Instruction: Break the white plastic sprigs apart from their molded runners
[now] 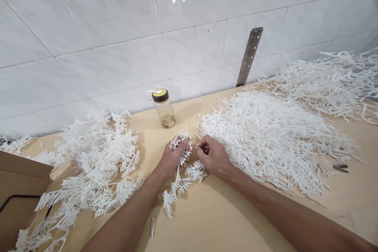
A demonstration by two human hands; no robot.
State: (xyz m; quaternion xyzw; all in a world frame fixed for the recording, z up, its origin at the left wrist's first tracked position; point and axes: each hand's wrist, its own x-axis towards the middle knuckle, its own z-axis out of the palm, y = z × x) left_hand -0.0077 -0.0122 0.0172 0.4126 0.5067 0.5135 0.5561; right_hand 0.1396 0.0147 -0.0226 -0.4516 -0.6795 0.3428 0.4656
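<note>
White branching strand cluster (pixel 183 157) up in the left hand (pixel 173 156), just over the tan tabletop (pixel 236 216), and trouble could come from several sides! Widest threat, the heap of short white strands (pixel 274 138), spread close beside the right hand (pixel 215 156); a careless sweep of the right forearm (pixel 260 196) could scatter it, and with the tangled long strands (pixel 333 82) crowding its back edge, those 2 piles might well mix. Across on the left, the heap of branched clusters (pixel 109 161) looks ready to snag on itself; 1 tug could drag a whole clump along. Clear bottle (pixel 164 112), black-and-yellow lid, standing just beyond the left hand: a knock from those knuckles could topple it. Into the fingers: left thumb pressed against the others with the cluster trapped between, right thumb and forefinger pinching a pale strand tip (pixel 198 145), too small to trace where it leads. Squeeze too hard and thin branches may bend or snap; too loosely, and the trailing sprigs (pixel 180 186) below could pull things free. Tiniest worry, a stray strand bundle (pixel 152 227) beside the left forearm (pixel 132 204), easily brushed away.
</note>
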